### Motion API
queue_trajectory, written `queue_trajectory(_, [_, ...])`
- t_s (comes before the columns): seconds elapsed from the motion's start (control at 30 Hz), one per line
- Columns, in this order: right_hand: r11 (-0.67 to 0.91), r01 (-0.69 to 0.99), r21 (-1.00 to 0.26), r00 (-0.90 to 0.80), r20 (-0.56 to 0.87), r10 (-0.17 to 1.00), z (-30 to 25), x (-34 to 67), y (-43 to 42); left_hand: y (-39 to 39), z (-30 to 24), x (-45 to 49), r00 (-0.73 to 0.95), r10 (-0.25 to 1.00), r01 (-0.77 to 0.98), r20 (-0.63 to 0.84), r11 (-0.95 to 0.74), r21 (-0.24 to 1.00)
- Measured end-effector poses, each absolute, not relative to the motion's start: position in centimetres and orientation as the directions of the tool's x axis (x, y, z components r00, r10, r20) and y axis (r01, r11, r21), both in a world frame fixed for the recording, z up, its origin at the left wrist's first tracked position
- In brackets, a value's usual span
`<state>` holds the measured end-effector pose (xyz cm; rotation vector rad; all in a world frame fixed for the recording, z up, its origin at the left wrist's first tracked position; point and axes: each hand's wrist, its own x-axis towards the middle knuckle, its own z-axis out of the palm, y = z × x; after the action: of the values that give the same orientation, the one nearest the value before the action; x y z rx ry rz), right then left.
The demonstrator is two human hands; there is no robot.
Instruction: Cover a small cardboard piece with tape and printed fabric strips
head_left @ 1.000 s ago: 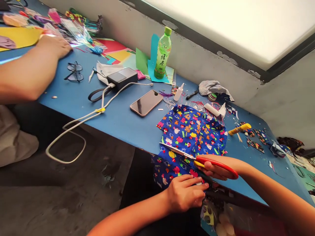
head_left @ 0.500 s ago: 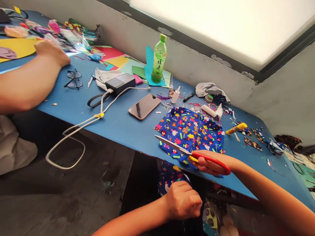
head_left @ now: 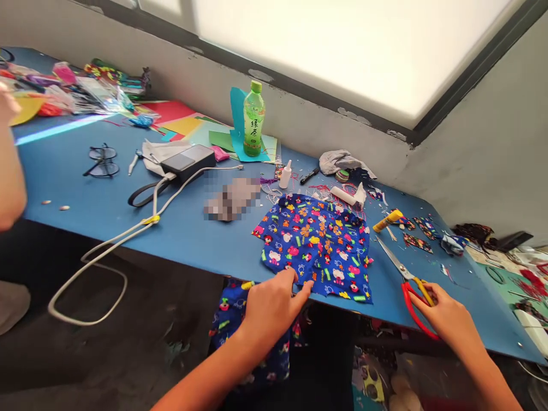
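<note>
My right hand point(head_left: 445, 311) holds scissors point(head_left: 406, 274) with one red and one yellow handle. Their blades lie close together over the table's right part, pointing away from me. Beside them a blue cloth with colourful cartoon prints point(head_left: 321, 245) is spread flat by the table's front edge. My left hand point(head_left: 272, 302) is at the near edge of this cloth, thumb and forefinger apart, the other fingers curled and partly hidden. Below that hand, another piece of the same printed cloth point(head_left: 229, 308) hangs beneath the table edge.
A green tea bottle point(head_left: 254, 120) stands at the back on coloured paper. Nearer are a black power bank point(head_left: 188, 160) with a looping white cable point(head_left: 92, 257), a glue bottle point(head_left: 285, 176) and a yellow glue stick point(head_left: 387, 220). Another person's arm point(head_left: 11, 165) shows at left.
My right hand has carried the scissors rightward off the cloth, their blades closing. My left hand has risen from below the table edge to the cloth. The other person's arm has shifted left.
</note>
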<state>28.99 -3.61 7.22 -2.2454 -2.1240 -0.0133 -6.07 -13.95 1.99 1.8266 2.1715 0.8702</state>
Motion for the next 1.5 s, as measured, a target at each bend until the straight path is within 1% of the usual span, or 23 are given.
queue_trajectory(0.07, [-0.073,0.997,0.024,0.073,0.035,0.997,6.1,30.9,-3.6,-12.2,3.2,-5.9,-0.218,0.973,0.878,0.072,0.163,0.450])
queue_trajectory(0.13, [-0.049,0.999,0.025,0.048,0.026,0.999,5.6,32.1,-3.6,-10.7,4.0,-5.7,-0.164,0.987,0.897,0.001,0.148,0.416])
queue_trajectory(0.2, [-0.008,1.000,0.021,0.008,0.025,1.000,5.9,32.3,-3.6,-9.9,4.2,-5.6,-0.114,0.993,0.905,-0.011,0.109,0.412])
queue_trajectory(0.3, [0.049,0.996,0.072,-0.057,0.113,0.992,7.7,30.2,-3.7,-9.6,3.8,-5.7,-0.084,0.996,0.905,-0.002,0.078,0.417])
queue_trajectory(0.33, [0.095,0.988,0.118,-0.116,0.187,0.975,8.5,28.7,-3.6,-9.7,3.6,-5.7,-0.082,0.997,0.905,0.003,0.073,0.420])
queue_trajectory(0.37, [0.202,0.971,0.129,-0.226,0.213,0.951,9.3,26.7,-3.3,-9.8,3.4,-5.7,-0.082,0.997,0.904,0.010,0.070,0.422])
queue_trajectory(0.4, [0.352,0.929,0.111,-0.368,0.200,0.908,10.0,24.5,-2.8,-9.9,3.2,-5.8,-0.083,0.996,0.903,0.019,0.068,0.425])
queue_trajectory(0.43, [0.536,0.839,0.096,-0.545,0.151,0.825,10.5,22.0,-2.0,-10.0,3.1,-5.7,-0.086,0.996,0.902,0.029,0.066,0.428])
queue_trajectory(0.47, [0.698,0.711,0.090,-0.703,0.071,0.707,10.8,19.5,-1.1,-10.1,3.0,-5.7,-0.090,0.995,0.900,0.040,0.064,0.432])
queue_trajectory(0.5, [0.771,0.632,0.075,-0.774,0.034,0.632,10.7,17.1,0.0,-10.2,3.0,-5.7,-0.094,0.994,0.897,0.052,0.062,0.437])
queue_trajectory(0.6, [0.881,0.473,0.017,-0.881,-0.015,0.474,9.5,11.6,3.6,-10.2,2.8,-5.5,-0.103,0.991,0.890,0.085,0.053,0.452])
queue_trajectory(0.67, [0.921,0.388,-0.035,-0.922,-0.001,0.388,8.4,9.9,5.4,-10.3,2.4,-5.6,-0.113,0.986,0.869,0.118,0.041,0.492])
queue_trajectory(0.7, [0.930,0.361,-0.061,-0.931,0.027,0.364,8.0,9.6,6.1,-10.3,2.2,-5.6,-0.124,0.981,0.848,0.149,0.027,0.530])
queue_trajectory(0.77, [0.930,0.349,-0.112,-0.923,0.129,0.362,7.7,9.8,7.1,-10.5,1.6,-5.8,-0.161,0.954,0.766,0.252,-0.040,0.641])
queue_trajectory(0.8, [0.922,0.360,-0.141,-0.903,0.199,0.382,7.9,10.1,7.5,-10.7,1.3,-5.9,-0.190,0.932,0.714,0.310,-0.086,0.695])
queue_trajectory(0.87, [0.894,0.399,-0.206,-0.822,0.352,0.448,9.1,10.7,8.5,-11.0,0.8,-6.0,-0.243,0.889,0.626,0.389,-0.163,0.763])
queue_trajectory(0.97, [0.836,0.442,-0.325,-0.635,0.545,0.548,12.1,11.0,10.2,-11.2,0.7,-6.2,-0.277,0.875,0.578,0.398,-0.179,0.796])
queue_trajectory(1.03, [0.809,0.433,-0.399,-0.524,0.619,0.585,14.5,10.8,11.4,-11.2,0.8,-6.2,-0.279,0.880,0.572,0.383,-0.168,0.803])
queue_trajectory(1.17, [0.797,0.359,-0.485,-0.394,0.696,0.601,18.9,10.2,12.7,-11.1,1.0,-6.4,-0.269,0.895,0.566,0.356,-0.152,0.810])
queue_trajectory(1.27, [0.810,0.294,-0.508,-0.300,0.755,0.583,20.9,10.5,12.7,-11.1,1.1,-6.5,-0.262,0.903,0.564,0.339,-0.142,0.813])
queue_trajectory(1.33, [0.802,0.307,-0.513,-0.277,0.757,0.591,21.7,11.1,12.7,-11.2,1.1,-6.6,-0.255,0.912,0.560,0.320,-0.130,0.818])
queue_trajectory(1.5, [0.745,0.424,-0.516,-0.243,0.727,0.642,22.1,13.1,13.2,-11.2,1.3,-6.8,-0.221,0.945,0.547,0.240,-0.084,0.833])
